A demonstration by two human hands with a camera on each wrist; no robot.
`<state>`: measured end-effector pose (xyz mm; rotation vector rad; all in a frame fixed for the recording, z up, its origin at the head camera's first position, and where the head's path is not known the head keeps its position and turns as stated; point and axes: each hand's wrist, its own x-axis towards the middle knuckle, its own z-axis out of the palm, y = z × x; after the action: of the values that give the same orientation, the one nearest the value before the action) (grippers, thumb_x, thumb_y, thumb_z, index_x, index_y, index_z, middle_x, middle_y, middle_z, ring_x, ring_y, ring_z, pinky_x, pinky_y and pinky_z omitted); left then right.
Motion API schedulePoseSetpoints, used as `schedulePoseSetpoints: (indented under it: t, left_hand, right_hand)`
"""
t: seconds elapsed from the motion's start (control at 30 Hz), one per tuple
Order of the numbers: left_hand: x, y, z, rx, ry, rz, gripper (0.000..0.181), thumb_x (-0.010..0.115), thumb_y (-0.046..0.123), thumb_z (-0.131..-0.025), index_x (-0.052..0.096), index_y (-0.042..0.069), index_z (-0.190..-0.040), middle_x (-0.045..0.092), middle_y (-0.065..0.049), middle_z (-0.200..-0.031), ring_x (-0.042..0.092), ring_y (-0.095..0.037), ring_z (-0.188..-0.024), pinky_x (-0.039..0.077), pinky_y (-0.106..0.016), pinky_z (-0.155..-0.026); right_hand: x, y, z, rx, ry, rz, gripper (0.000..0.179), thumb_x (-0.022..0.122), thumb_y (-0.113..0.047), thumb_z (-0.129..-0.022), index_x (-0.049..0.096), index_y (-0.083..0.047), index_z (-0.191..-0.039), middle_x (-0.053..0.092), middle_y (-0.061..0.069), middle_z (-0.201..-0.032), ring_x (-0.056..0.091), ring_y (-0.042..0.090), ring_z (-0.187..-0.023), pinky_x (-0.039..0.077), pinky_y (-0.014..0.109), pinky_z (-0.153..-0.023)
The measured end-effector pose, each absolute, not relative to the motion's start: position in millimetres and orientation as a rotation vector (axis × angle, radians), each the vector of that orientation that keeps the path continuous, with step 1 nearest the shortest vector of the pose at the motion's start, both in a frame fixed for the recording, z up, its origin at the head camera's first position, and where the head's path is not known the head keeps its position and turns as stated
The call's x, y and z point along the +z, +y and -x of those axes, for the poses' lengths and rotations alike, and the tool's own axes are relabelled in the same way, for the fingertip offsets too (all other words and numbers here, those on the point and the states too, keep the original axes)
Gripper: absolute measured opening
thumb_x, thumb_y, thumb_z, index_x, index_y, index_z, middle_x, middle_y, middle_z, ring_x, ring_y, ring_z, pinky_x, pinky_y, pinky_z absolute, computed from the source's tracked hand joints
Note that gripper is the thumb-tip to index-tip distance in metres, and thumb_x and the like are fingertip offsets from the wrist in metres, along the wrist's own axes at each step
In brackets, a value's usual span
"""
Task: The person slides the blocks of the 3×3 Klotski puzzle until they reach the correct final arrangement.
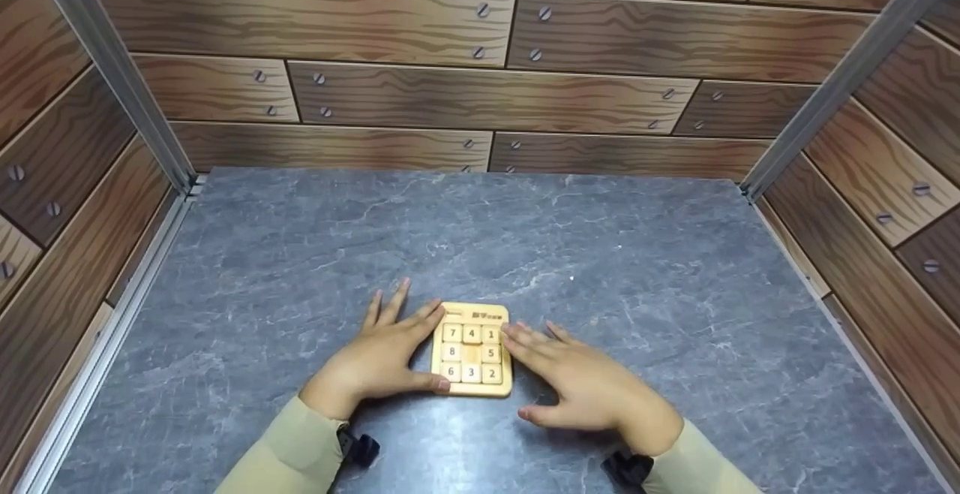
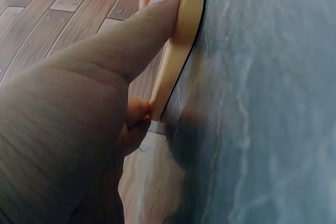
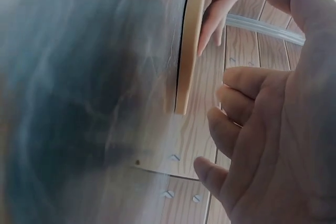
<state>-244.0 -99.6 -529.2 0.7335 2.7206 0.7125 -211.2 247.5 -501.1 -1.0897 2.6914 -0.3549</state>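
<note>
A cream-yellow sliding number puzzle (image 1: pixel 472 387) lies flat on the table in the head view. Its tiles read 7, 4, 1 on top, 8 and 5 at the sides of a vacant middle slot, and 6, 3, 2 below. My left hand (image 1: pixel 382 359) holds the board along its left side, thumb at the near left corner and index finger at the far left one. In the left wrist view the thumb (image 2: pixel 142 32) presses the board's edge. My right hand (image 1: pixel 589 385) reaches over the right edge by tile 1, fingers extended and thumb spread away.
A grey marbled tabletop (image 1: pixel 420 231) lies under both hands. Wood-patterned walls (image 1: pixel 405 96) with metal corner posts (image 1: pixel 112 66) enclose it at the back and both sides. Dark wrist straps (image 1: pixel 360 447) sit over the sleeves.
</note>
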Motion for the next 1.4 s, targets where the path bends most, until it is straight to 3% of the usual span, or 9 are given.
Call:
schedulePoseSetpoints:
  t: [0.23,0.7,0.9,1.4]
  left_hand:
    - [-528,-95,241,0.702,2.758,-0.703,0.132,0.090,0.081,-0.075,0.038,0.015,-0.177,0.032,0.002,-0.187,-0.007,-0.038,-0.180,-0.012,-0.071,-0.143]
    - [-521,-86,236,0.693,2.751,-0.629,0.134,0.095,0.075,-0.075,0.036,0.012,-0.178,0.030,-0.005,-0.187,-0.002,-0.039,-0.180,-0.005,-0.070,-0.144]
    - [-521,-84,236,0.700,2.769,-0.640,0.134,0.097,0.072,-0.073,0.038,0.012,-0.177,0.031,-0.005,-0.187,0.006,-0.037,-0.180,0.003,-0.070,-0.145]
    - [-516,-80,236,0.683,2.775,-0.626,0.134,0.099,0.071,-0.072,0.042,0.007,-0.175,0.037,-0.012,-0.185,0.015,-0.040,-0.178,0.013,-0.072,-0.144]
  right_hand:
    - [-501,246,211,-0.299,2.607,1.055,0.093,0.064,-0.070,-0.105,0.035,-0.021,-0.179,0.025,-0.008,-0.189,0.029,0.025,-0.176,0.017,0.064,-0.145]
    - [-499,239,210,-0.245,2.598,1.088,0.090,0.067,-0.066,-0.105,0.040,-0.021,-0.177,0.030,-0.010,-0.188,0.031,0.024,-0.175,0.022,0.064,-0.145]
    - [-497,235,211,-0.283,2.587,1.072,0.089,0.071,-0.062,-0.103,0.042,-0.019,-0.176,0.031,-0.009,-0.187,0.030,0.025,-0.176,0.023,0.064,-0.144]
    - [-494,209,218,-0.267,2.553,1.111,0.091,0.071,-0.063,-0.102,0.042,-0.020,-0.176,0.030,-0.011,-0.187,0.027,0.021,-0.177,0.019,0.060,-0.146]
